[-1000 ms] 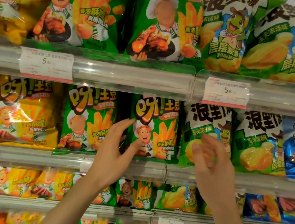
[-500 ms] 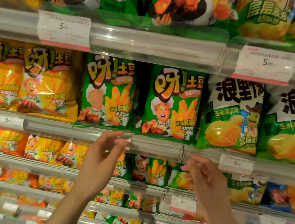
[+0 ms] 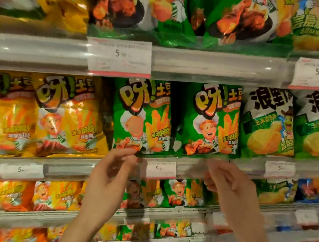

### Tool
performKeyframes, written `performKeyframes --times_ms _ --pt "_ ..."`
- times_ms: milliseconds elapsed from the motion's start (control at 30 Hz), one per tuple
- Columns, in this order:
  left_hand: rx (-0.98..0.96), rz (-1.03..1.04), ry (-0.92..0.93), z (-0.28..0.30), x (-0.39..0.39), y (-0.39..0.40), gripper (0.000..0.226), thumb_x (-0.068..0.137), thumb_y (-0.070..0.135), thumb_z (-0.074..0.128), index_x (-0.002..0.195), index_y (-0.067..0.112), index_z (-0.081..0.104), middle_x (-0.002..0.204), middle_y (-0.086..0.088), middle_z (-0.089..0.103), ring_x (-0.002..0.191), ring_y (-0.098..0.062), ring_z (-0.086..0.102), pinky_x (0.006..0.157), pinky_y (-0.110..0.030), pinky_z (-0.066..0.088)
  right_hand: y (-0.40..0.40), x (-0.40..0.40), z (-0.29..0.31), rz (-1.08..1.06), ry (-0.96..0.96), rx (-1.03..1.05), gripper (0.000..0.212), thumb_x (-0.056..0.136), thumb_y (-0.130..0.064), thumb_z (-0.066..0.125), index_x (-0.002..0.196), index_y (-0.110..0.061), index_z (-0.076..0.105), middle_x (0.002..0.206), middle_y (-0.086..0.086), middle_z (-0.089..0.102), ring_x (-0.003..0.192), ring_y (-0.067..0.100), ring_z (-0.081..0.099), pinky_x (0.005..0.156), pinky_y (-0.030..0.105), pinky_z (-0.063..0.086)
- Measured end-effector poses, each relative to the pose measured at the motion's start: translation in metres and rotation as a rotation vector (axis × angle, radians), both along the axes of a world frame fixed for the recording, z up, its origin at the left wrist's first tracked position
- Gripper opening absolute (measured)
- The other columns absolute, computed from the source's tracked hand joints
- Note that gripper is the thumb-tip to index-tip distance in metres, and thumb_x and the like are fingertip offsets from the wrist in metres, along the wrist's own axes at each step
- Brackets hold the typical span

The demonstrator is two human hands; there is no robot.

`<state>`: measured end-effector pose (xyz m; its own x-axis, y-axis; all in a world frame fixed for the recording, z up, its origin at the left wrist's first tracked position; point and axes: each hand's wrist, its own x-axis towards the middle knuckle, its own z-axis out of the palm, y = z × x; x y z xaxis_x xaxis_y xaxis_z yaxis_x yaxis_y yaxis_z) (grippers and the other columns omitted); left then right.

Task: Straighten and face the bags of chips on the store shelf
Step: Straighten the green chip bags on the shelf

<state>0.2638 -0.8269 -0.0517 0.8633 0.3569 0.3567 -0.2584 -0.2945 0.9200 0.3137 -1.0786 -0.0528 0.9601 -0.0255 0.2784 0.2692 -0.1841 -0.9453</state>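
Green chip bags stand upright on the shelf rail, both hands raised just under them.

Head view: the left hand (image 3: 113, 173) pinches the bottom corner of the left green bag (image 3: 144, 116) between thumb and curled fingers. The right hand (image 3: 231, 189) is blurred, its fingers loosely bent just under the right green bag (image 3: 211, 120); whether it touches the bag I cannot tell, and it appears to hold nothing. Between the hands a price tag (image 3: 161, 169) sits on the shelf rail (image 3: 191, 166). Left of the left hand are yellow bags (image 3: 67, 116); right of the right hand, corn-snack bags (image 3: 269, 124).
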Motion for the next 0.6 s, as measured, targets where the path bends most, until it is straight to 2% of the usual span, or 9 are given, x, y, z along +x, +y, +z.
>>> performKeyframes --times_ms 133,200,267,300,367,433,500,600 --pt "-0.011 0.073 -0.073 0.009 0.003 0.018 0.016 0.097 0.046 0.063 0.113 0.044 0.065 0.109 0.021 0.067 0.101 -0.001 0.065 0.084 -0.030 0.054 0.039 -0.001 0.022 0.087 -0.029 -0.034 0.013 0.099 -0.022 0.060 0.103 -0.028 0.070 0.087 -0.005 0.076 0.084 0.013 0.072 0.080 0.038 0.060" --pt "0.033 0.096 -0.092 0.016 0.009 0.021 0.035 0.093 0.053 0.063 0.126 0.045 0.056 0.121 0.022 0.061 0.115 0.003 0.058 0.093 -0.025 0.049 0.060 0.004 0.036 0.140 -0.082 -0.058 0.015 0.098 -0.023 0.059 0.106 -0.033 0.067 0.092 -0.006 0.075 0.088 0.010 0.071 0.082 0.034 0.059" --pt "0.119 0.115 -0.101 0.023 0.020 0.021 0.057 0.092 0.058 0.061 0.143 0.042 0.042 0.140 0.022 0.047 0.128 0.009 0.045 0.100 -0.013 0.040 0.081 0.014 0.047 0.160 -0.117 -0.056 0.023 0.098 -0.028 0.061 0.118 -0.038 0.059 0.111 -0.016 0.070 0.104 -0.003 0.064 0.089 0.020 0.053" --pt "0.156 0.125 -0.098 0.028 0.027 0.020 0.066 0.092 0.060 0.059 0.149 0.040 0.034 0.147 0.022 0.039 0.132 0.010 0.039 0.103 -0.010 0.035 0.091 0.020 0.051 0.156 -0.119 -0.034 0.031 0.098 -0.031 0.062 0.128 -0.035 0.054 0.123 -0.016 0.064 0.112 -0.006 0.059 0.095 0.016 0.049" --pt "0.204 0.156 -0.079 0.037 0.042 0.017 0.079 0.093 0.065 0.054 0.157 0.034 0.020 0.153 0.020 0.026 0.138 0.007 0.027 0.108 -0.017 0.026 0.108 0.036 0.058 0.130 -0.109 -0.029 0.054 0.097 -0.039 0.061 0.146 -0.027 0.042 0.141 -0.012 0.050 0.130 0.001 0.048 0.108 0.023 0.042" --pt "0.208 0.186 -0.057 0.047 0.059 0.016 0.085 0.094 0.065 0.051 0.160 0.027 0.013 0.154 0.015 0.024 0.138 0.005 0.021 0.108 -0.019 0.021 0.120 0.053 0.065 0.114 -0.067 -0.096 0.071 0.095 -0.054 0.055 0.154 -0.025 0.028 0.153 -0.008 0.039 0.141 0.010 0.037 0.118 0.035 0.033" --pt "0.167 0.193 -0.026 0.056 0.073 0.017 0.087 0.094 0.064 0.052 0.160 0.021 0.017 0.157 0.004 0.031 0.142 -0.005 0.027 0.110 -0.023 0.025 0.129 0.070 0.069 0.115 -0.024 -0.105 0.083 0.092 -0.065 0.049 0.158 -0.023 0.020 0.161 -0.003 0.030 0.146 0.015 0.030 0.120 0.040 0.028" --pt "0.029 0.170 0.033 0.062 0.091 0.014 0.087 0.078 0.073 0.052 0.144 0.018 0.039 0.141 -0.005 0.050 0.131 -0.022 0.049 0.107 -0.036 0.042 0.135 0.085 0.072 0.085 0.043 -0.093 0.094 0.084 -0.078 0.043 0.156 -0.021 0.026 0.158 0.001 0.031 0.144 0.022 0.035 0.118 0.041 0.030"
